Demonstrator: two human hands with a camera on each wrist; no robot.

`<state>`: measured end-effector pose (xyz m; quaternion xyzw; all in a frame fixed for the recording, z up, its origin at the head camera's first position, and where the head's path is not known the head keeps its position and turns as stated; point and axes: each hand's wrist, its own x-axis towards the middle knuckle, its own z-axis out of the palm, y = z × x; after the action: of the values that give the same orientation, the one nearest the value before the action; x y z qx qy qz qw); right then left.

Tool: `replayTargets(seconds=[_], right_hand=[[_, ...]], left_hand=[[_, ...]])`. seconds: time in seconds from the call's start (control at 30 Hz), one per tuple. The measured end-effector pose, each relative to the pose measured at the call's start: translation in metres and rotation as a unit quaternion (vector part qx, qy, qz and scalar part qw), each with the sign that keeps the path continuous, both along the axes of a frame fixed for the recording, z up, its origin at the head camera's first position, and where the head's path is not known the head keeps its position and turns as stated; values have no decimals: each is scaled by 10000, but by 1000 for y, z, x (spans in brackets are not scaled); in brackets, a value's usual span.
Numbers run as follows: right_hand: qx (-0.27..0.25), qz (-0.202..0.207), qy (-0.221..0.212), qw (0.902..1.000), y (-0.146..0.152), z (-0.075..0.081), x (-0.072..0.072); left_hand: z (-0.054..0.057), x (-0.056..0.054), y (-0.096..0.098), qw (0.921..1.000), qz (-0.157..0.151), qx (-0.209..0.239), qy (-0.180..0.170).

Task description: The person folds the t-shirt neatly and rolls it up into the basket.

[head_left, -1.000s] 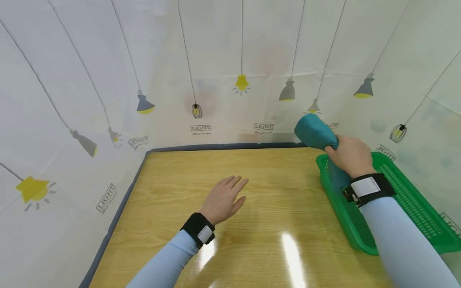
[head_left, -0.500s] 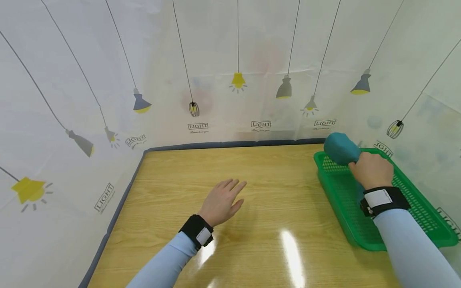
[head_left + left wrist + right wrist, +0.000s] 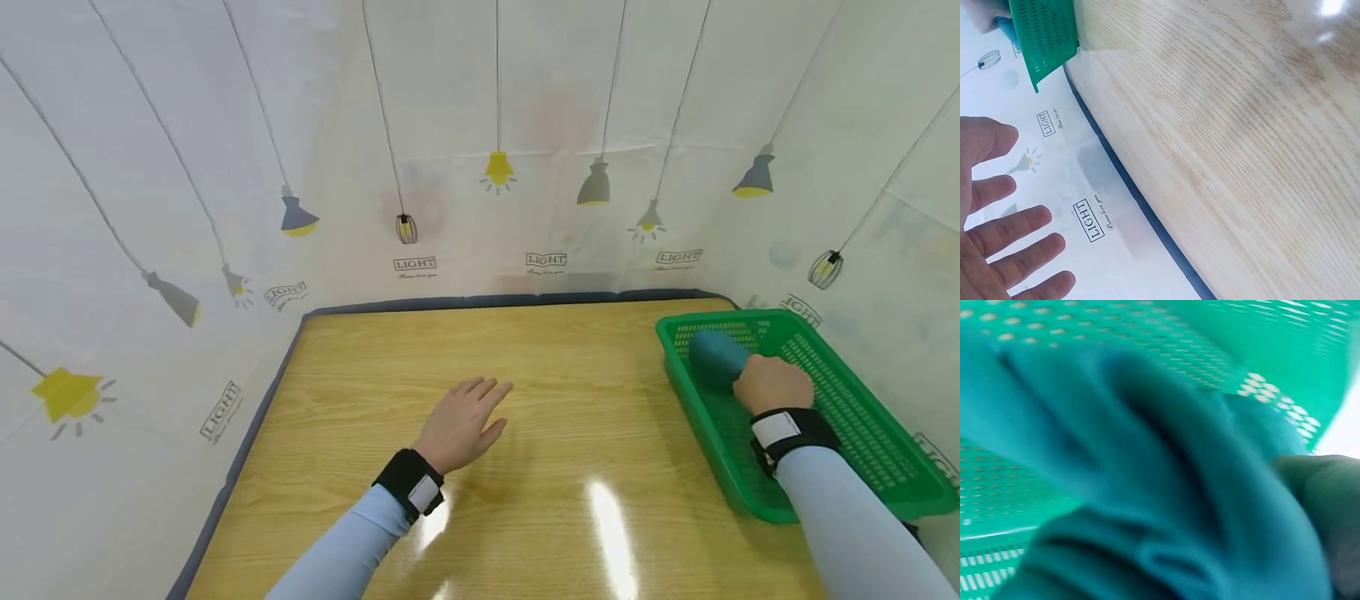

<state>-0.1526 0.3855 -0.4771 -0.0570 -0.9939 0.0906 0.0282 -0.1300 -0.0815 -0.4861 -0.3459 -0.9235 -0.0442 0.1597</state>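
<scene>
A piece of teal cloth [image 3: 716, 358] is down inside the green plastic basket [image 3: 701, 446] at the right of the table. My right hand [image 3: 775, 385] grips it, with one bunched end sticking out past the thumb side. Loose folds of the cloth [image 3: 1147, 462] fill the right wrist view, where part of the hand [image 3: 1329, 506] shows at the right edge; the other fingers are hidden there. Over the middle of the table, my left hand [image 3: 459, 425] hovers palm down with its fingers spread, holding nothing. In the left wrist view its fingers [image 3: 1013, 228] are extended.
The wooden table [image 3: 525, 375] has a dark edging along its back and left. A white sheet [image 3: 480, 100] printed with lamps stands behind and at both sides. The basket's perforated right wall lies close to that sheet.
My right hand has moved right and down with the teal cloth, from above the basket's far left corner to inside the basket. The left hand has stayed almost still.
</scene>
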Motion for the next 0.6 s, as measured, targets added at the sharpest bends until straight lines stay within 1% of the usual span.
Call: replayTargets(seconds=[0.07, 0.27, 0.37, 0.43, 0.53, 0.6], right_hand=[[44, 73, -44, 10000, 2, -6, -2], [308, 426, 75, 9986, -2, -30, -11], [369, 662, -6, 9971, -7, -41, -11], [349, 747, -79, 9966, -11, -45, -10], [190, 827, -354, 9958, -14, -47, -7], [60, 815, -764, 9937, -15, -45, -7]], left_hand=[[0, 0, 1, 10000, 1, -12, -22], [0, 1, 2, 9998, -4, 6, -177], [-2, 0, 2, 9998, 23, -77, -202], [-2, -1, 2, 9997, 25, -128, -220], [-3, -1, 2, 9996, 34, -149, -252], [-3, -1, 2, 9994, 48, -168, -287]])
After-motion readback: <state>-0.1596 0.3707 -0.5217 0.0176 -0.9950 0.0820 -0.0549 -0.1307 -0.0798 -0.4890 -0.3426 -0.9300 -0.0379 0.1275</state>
